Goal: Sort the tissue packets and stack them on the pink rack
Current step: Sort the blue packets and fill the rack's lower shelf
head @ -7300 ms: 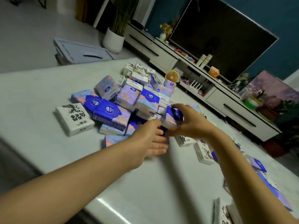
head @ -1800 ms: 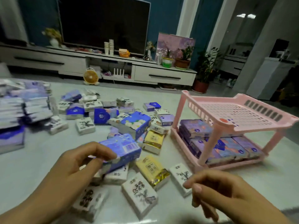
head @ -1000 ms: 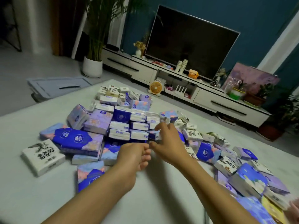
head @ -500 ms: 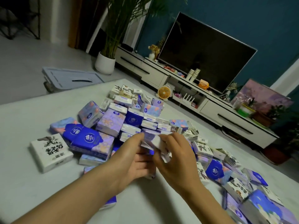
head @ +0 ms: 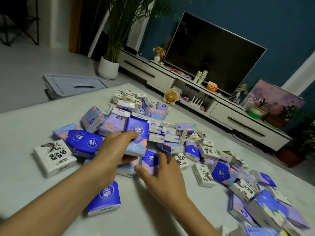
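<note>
Head view: both hands work at the near edge of the tissue pile (head: 153, 132), which spreads over the white table (head: 25, 126) from centre to far right. Left hand (head: 117, 149) is clamped on a big blue pkt (head: 137, 133): fingers curled over its upper-left edge, thumb underneath. The pkt is tilted up w/ its logo face toward the camera & its lower end over other pkts. Right hand (head: 162, 172) is just below & right of it, thumb & fingers curled round a small blue pkt (head: 150, 159), thumb at the near-left corner, fingers over the far-right side. The small pkt sits right under the big one's lower edge, the two nearly touching; cannot tell if it's off the table. Hands are close, not touching.

Another blue pkt (head: 105, 196) lies flat on the table partly beneath the left forearm. A white pkt w/ black ink print (head: 54, 157) lies left of the left hand, apart from it. Two dark-blue pkts (head: 85, 140) sit just beside the left hand's knuckles, btwn it & the white one. More white & blue pkts are scattered right of the right hand, blurred at the bottom-right corner.

Bg: dark TV (head: 213, 53) on a low white cabinet (head: 238, 120), potted plant (head: 109, 67) on the floor, small orange fan (head: 170, 97), grey lid (head: 71, 84) on the floor beyond the table
</note>
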